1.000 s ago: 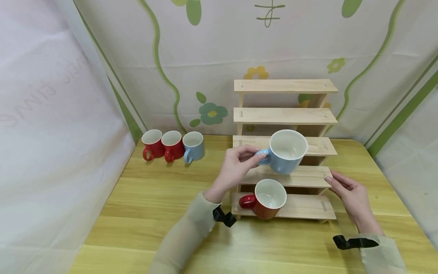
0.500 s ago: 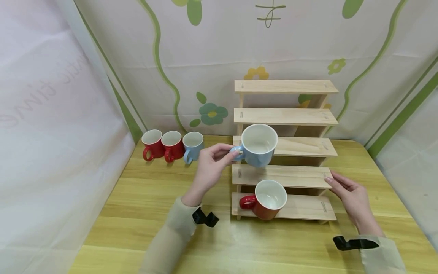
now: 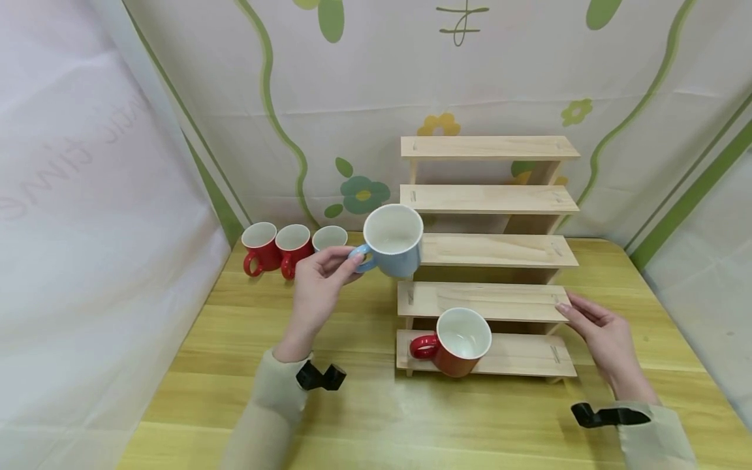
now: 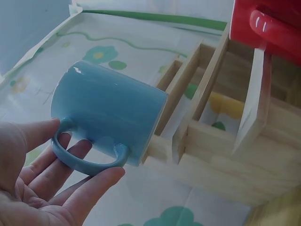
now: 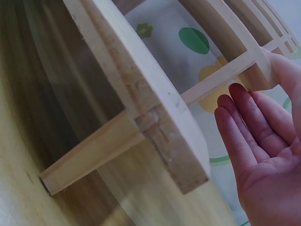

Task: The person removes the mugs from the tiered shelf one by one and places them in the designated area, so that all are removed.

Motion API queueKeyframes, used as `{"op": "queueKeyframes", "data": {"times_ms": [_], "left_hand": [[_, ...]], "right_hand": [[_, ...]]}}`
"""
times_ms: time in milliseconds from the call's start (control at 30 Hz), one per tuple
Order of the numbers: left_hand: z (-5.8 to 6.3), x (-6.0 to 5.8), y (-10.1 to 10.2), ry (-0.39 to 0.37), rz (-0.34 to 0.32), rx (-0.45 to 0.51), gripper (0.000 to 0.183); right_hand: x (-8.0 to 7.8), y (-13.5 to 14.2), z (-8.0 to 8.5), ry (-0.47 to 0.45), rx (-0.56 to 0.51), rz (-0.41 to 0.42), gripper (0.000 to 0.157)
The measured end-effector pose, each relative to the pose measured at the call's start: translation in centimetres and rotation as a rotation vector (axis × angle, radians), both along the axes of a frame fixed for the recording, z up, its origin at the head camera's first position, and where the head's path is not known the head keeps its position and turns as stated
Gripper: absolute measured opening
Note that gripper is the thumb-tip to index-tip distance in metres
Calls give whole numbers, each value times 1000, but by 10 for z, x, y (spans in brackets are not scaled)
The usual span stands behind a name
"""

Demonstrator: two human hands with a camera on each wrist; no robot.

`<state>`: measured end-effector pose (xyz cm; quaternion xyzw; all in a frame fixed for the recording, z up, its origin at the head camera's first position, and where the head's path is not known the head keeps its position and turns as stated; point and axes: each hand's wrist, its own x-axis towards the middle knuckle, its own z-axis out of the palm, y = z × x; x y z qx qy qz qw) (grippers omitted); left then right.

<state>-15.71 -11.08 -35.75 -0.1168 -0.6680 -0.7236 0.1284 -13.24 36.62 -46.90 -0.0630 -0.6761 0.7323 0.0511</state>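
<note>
My left hand (image 3: 317, 287) pinches the handle of a light blue mug (image 3: 395, 251), white inside, held up off the table at the left side of a stepped wooden display shelf (image 3: 499, 249). In the left wrist view the mug (image 4: 108, 110) shows its blue side, with thumb and fingers around its handle. My right hand (image 3: 605, 339) holds the right end of the shelf's second step from the bottom, thumb on top. In the right wrist view that hand (image 5: 263, 136) has its other fingers at the board's underside. A red mug (image 3: 455, 352) stands on the lowest step, handle pointing left.
At the back left of the wooden table (image 3: 235, 365), two red mugs (image 3: 262, 248) and another light blue mug (image 3: 329, 236) stand in a row, the blue one partly hidden by my left hand. A printed cloth (image 3: 499, 72) hangs behind the shelf.
My left hand has carried the light blue mug leftward, from in front of the shelf's middle steps to its left side. The right hand has stayed in place on the shelf.
</note>
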Motion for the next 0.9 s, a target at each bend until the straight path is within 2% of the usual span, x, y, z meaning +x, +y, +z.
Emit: {"op": "queueKeyframes", "data": {"times_ms": [233,500,633,900], "left_hand": [[-3,4,-22,-12,53,22,20],[-7,13,-48,-31,154,-5,22],[-9,17,-59,-51,201,-12,22],[-17,22,-78,-67,254,-1,23]], "right_hand": [[-1,1,3,2,64,3,36],[-2,5,4,-5,122,27,46],[-2,5,6,-8,130,34,49],[-2,6,6,-11,138,42,51]]}}
